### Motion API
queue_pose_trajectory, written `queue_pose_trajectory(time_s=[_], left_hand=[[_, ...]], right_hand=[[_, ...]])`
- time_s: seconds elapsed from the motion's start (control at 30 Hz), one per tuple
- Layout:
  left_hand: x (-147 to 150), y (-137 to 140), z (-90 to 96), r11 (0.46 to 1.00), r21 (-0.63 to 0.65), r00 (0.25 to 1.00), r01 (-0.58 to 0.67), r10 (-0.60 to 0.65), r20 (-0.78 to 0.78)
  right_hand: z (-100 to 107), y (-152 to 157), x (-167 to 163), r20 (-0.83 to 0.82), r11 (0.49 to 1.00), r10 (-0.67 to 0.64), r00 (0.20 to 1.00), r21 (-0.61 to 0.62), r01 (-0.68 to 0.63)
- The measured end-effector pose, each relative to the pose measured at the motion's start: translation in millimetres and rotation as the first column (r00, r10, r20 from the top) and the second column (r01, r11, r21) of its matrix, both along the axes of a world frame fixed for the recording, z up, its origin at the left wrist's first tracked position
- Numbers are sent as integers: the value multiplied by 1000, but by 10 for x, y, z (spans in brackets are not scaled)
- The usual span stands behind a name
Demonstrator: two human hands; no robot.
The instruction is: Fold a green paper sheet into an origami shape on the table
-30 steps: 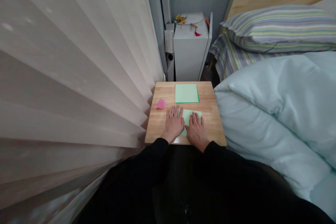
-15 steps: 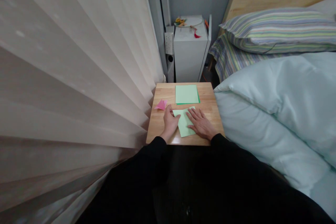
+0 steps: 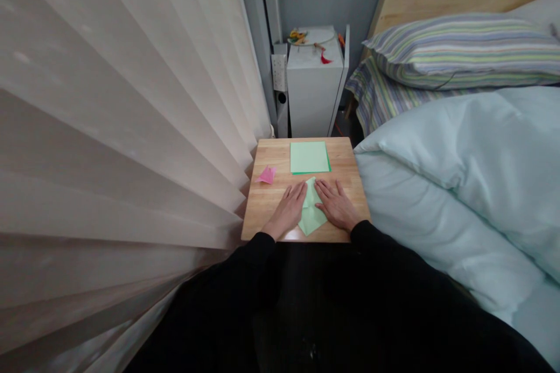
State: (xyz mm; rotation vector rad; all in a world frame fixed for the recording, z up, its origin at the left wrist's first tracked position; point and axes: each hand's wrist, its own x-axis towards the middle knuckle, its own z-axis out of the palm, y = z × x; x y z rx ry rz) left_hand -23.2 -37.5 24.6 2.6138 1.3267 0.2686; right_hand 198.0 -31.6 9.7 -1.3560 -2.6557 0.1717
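Observation:
A light green paper sheet (image 3: 311, 214) lies turned like a diamond on the small wooden table (image 3: 266, 204). My left hand (image 3: 290, 208) rests flat on its left side, fingers stretched forward. My right hand (image 3: 336, 204) lies flat on its right side in the same way. Both palms press on the paper and the table; neither grips it. Behind the sheet sits a stack of green paper squares (image 3: 310, 157). A small pink folded paper piece (image 3: 266, 175) lies at the table's left edge.
A pleated curtain (image 3: 122, 128) hangs close on the left. A bed with a pale blue duvet (image 3: 459, 175) and a striped pillow (image 3: 464, 49) borders the table on the right. A white cabinet (image 3: 314, 84) stands behind the table.
The green sheet has turned from nearly square-on to a diamond position. Both hands have shifted from lying over it to either side of it, fingers flat.

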Motion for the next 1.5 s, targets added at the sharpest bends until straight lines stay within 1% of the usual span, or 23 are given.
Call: queue_pose_trajectory(time_s=[0.13, 0.27, 0.33, 0.4, 0.5, 0.57, 0.7, 0.77, 0.83, 0.97, 1.07, 1.17, 1.3, 1.37, 1.43, 1.5], left_hand=[[-6, -26, -36, 995, 42, 995, 93, -92, -31], [-11, -48, -6, 986, 30, 984, 162, -160, -75], [-15, -57, 12, 985, 22, 981, 173, -171, -95], [-10, -66, 24, 988, 14, 982, 153, -150, -111], [19, -82, 32, 997, -6, 991, 79, -79, -110], [42, -87, 33, 999, -19, 997, 37, -38, -74], [61, -77, 45, 999, -36, 998, -24, 26, 50], [52, -69, 59, 998, -36, 995, -54, 57, 80], [39, -66, 77, 998, -25, 996, -59, 60, 63], [22, -68, 104, 1000, 2, 999, 3, -3, -43], [25, -64, 104, 1000, -5, 997, 16, -16, -78], [42, -52, 73, 1000, -21, 999, -18, 18, -33], [75, -39, 5, 986, -4, 983, -166, 166, 76], [81, -40, -11, 976, 0, 973, -219, 218, 70], [72, -46, -7, 980, 5, 980, -199, 199, 16], [52, -53, 11, 991, 10, 989, -134, 135, -55]], right_hand=[[6, -14, -14, -3, 1000, -13, 1000, 9, 13], [8, 8, 11, 7, 1000, 13, 1000, -8, -13], [4, 21, 22, 12, 1000, 21, 1000, -14, -21], [5, 27, 26, 11, 1000, 24, 1000, -18, -24], [25, 23, 20, 9, 999, 24, 1000, -30, -24], [53, 21, 14, 5, 999, 22, 1000, -40, -22], [125, 33, -1, -7, 998, 6, 1000, -69, -6], [158, 40, -13, -11, 996, -11, 1000, -84, 10], [178, 41, -26, -19, 996, -21, 1000, -89, 20], [181, 31, -41, -21, 997, -25, 999, -80, 24], [175, 34, -38, -18, 996, -24, 1000, -84, 22], [185, 48, -38, -30, 995, -34, 999, -91, 31], [198, 56, -64, -35, 996, -40, 999, -83, 37], [190, 59, -80, -26, 997, -42, 999, -65, 40], [169, 64, -88, -15, 998, -48, 999, -46, 48], [142, 73, -86, -10, 998, -54, 998, -32, 54]])
